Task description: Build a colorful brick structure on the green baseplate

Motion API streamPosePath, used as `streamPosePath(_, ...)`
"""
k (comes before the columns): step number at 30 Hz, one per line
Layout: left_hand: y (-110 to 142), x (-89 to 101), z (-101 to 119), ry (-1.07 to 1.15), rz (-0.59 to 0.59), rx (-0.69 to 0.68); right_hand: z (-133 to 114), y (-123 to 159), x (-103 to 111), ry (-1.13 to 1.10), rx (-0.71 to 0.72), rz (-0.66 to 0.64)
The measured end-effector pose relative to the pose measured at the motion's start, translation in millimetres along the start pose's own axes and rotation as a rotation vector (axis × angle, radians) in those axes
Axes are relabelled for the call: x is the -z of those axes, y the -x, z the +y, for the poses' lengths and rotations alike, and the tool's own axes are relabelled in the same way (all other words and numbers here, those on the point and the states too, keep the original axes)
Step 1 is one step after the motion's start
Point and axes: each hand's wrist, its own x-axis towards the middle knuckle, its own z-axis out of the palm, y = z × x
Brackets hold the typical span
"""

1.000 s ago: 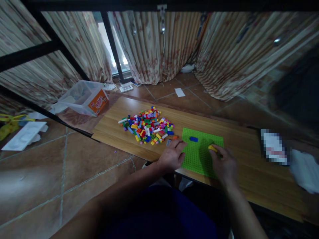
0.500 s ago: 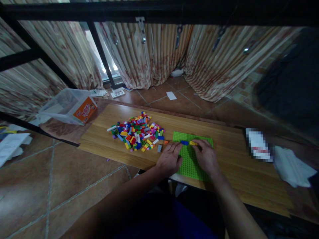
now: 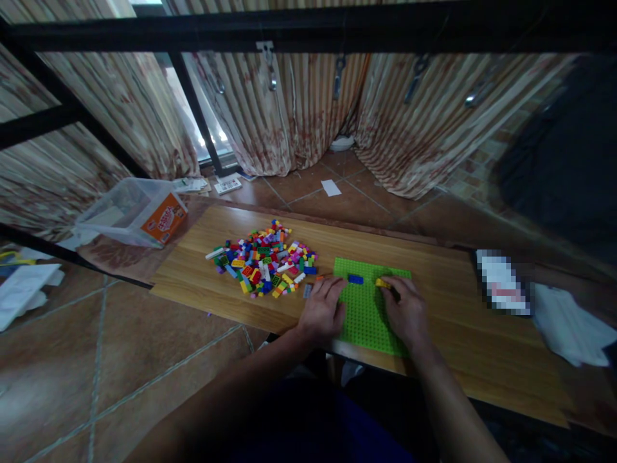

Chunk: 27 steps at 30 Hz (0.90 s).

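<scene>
A green studded baseplate (image 3: 361, 315) lies on the wooden table, with a blue brick (image 3: 355, 280) on its upper left part. Between the thumb and fingers of my right hand (image 3: 405, 310) is a yellow brick (image 3: 382, 283), over the plate's upper right part; I cannot tell whether the brick touches the studs. My left hand (image 3: 324, 310) rests at the plate's left edge, its fingers stretched out and holding nothing visible. Close to those fingers a grey brick (image 3: 307, 291) and an orange brick (image 3: 319, 278) show in part.
A heap of mixed coloured bricks (image 3: 265, 257) covers the table left of the plate. Beyond the table's left end stands a clear plastic bin (image 3: 120, 212) with an orange label. White bags (image 3: 571, 321) lie at the right, near a blurred-out item. A black metal bar (image 3: 308, 29) crosses above.
My right hand has moved right with the yellow brick, away from the blue brick, and a gap now separates the two. My left hand has shifted slightly left and covers more of the grey brick.
</scene>
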Motion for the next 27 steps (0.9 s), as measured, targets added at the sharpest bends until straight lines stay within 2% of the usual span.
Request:
streamPosePath(2,-2,10.2,-4,-0.068,0.095,0.060,1,2,-1,-0.013,-0.008,0.013)
streamPosePath(4,-7,20.4,-10,-0.171,0.114,0.132,1,2,-2,-0.023,-0.014,0.008)
streamPosePath(9,-20,34.5,-25,-0.338,-0.098,0.138,0,1,-3,-0.025,-0.031,0.018)
streamPosePath(12,-24,34.9,-24,-0.341,-0.129,0.135,0,1,-4,-0.035,-0.025,0.035)
streamPosePath(18,-49,17.7,3,-0.137,-0.167,0.051,-2,0,-4,-0.058,-0.032,0.034)
streamPosePath(21,-69,2.5,13,-0.112,-0.243,0.017,-2,0,-4,-0.067,-0.030,0.038)
streamPosePath(24,-82,-9.6,16,-0.138,-0.322,-0.021,-2,-1,-4,-0.072,-0.019,0.034)
streamPosePath(27,-87,-15.5,14,-0.165,-0.337,-0.056,-2,-2,-3,-0.070,-0.025,0.032)
